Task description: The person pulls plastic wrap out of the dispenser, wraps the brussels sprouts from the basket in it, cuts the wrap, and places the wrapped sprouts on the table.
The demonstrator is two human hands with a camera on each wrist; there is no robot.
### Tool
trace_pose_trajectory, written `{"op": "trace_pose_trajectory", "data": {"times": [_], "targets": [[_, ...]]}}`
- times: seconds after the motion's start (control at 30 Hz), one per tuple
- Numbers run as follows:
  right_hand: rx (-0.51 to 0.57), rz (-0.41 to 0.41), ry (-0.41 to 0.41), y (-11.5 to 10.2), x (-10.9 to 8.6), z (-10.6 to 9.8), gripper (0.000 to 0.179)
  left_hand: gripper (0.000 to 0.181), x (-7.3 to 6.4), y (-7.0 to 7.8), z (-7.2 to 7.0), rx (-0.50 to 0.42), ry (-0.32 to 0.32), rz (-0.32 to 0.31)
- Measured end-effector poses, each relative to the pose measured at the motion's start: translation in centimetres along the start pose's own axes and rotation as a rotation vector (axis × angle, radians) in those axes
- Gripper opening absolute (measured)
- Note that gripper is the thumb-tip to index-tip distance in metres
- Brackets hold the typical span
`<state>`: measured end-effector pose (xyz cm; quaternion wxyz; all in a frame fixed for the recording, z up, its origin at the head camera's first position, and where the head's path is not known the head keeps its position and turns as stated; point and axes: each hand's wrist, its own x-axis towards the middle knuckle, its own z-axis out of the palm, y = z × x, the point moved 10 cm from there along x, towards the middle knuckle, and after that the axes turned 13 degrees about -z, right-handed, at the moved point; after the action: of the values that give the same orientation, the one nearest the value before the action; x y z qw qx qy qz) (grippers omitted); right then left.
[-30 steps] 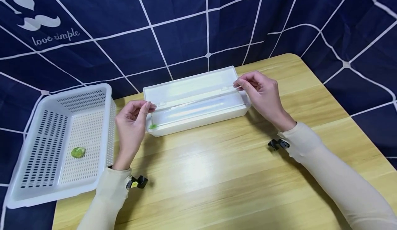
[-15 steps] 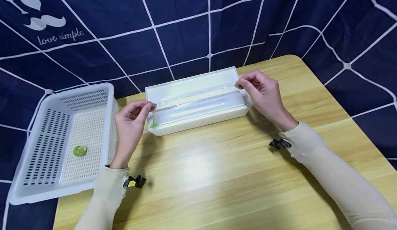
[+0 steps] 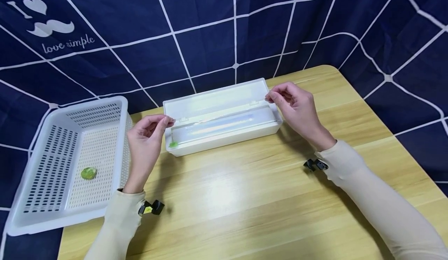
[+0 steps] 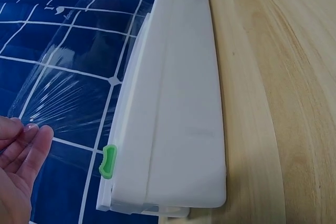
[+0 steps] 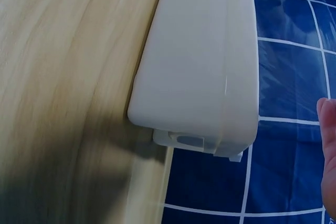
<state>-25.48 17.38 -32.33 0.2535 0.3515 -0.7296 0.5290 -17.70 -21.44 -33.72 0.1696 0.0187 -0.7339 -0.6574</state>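
A long white cling film dispenser box (image 3: 227, 137) stands on the table with its lid (image 3: 217, 98) tipped back. A small green slider (image 3: 173, 144) sits at its left end, seen larger in the left wrist view. Between the hands stretches a clear sheet of plastic wrap (image 4: 68, 85), creased where the fingers hold it. My left hand (image 3: 147, 145) pinches its left corner between thumb and fingertips, above the box's left end. Over the right end, my right hand (image 3: 295, 108) pinches the other corner. In the right wrist view only part of the right hand (image 5: 328, 150) shows.
A white perforated plastic basket (image 3: 120, 135) stands left of the left hand, with a small green leafy vegetable (image 3: 88, 173) on its bottom. Behind the wooden table (image 3: 224, 213) hangs a dark blue cloth (image 3: 203, 53) with white lines.
Both hands keep their pinch on the plastic wrap over the box, almost in place. The whole head view shifts slightly.
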Motion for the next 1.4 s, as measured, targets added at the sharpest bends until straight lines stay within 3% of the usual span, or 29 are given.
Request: {"op": "trace_pose_trajectory", "data": {"times": [0.27, 0.47, 0.77, 0.97, 1.4], "targets": [[0.012, 0.011, -0.018, 0.3, 0.1, 0.0, 0.032, 0.01, 0.1, 0.2, 0.0, 0.027, 0.0, 0.003], [-0.001, 0.029, 0.003, 0.8, -0.1, -0.3, 0.018, 0.007, 0.0, 0.4, -0.1, 0.03, 0.008, 0.007], [0.21, 0.074, 0.085, 1.1, -0.2, -0.4, 0.009, 0.01, -0.1, 0.6, -0.1, 0.009, 0.008, 0.026], [0.157, 0.011, 0.073, 0.3, 0.1, -0.6, 0.009, 0.009, 0.1, 1.0, 0.1, 0.03, -0.002, 0.067], [0.13, 0.029, 0.107, -0.3, 0.6, -0.7, 0.008, 0.008, 0.0, 1.9, -0.2, 0.026, 0.009, 0.109]]}}
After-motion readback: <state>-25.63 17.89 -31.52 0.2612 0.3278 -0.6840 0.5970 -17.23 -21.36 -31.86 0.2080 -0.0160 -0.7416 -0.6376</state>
